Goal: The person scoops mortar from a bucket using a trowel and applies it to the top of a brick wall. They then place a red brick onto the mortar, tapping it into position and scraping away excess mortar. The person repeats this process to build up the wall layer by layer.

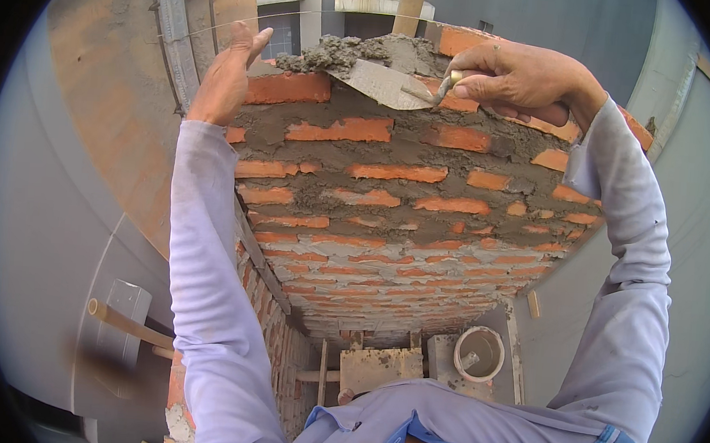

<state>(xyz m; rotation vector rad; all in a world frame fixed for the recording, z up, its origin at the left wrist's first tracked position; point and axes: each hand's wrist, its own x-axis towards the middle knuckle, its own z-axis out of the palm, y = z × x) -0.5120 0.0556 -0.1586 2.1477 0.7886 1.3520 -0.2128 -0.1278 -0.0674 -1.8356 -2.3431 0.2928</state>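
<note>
My right hand (521, 81) is shut on the handle of a trowel (377, 83), whose blade lies at a lump of wet grey mortar (329, 55) on the top course of a red brick wall (400, 172). My left hand (232, 73) is raised at the wall's left end, beside the mortar and near a thin taut string (210, 27), with fingers apart and nothing visibly held. Rough mortar fills the joints below.
Rebar and a grey strip (174, 36) stand beside a plywood board (98, 121) on the left. A bamboo pole (130, 323) juts out lower left. Far below are a bucket (479, 354) and a stained platform (380, 363). Grey walls (683, 244) flank the right.
</note>
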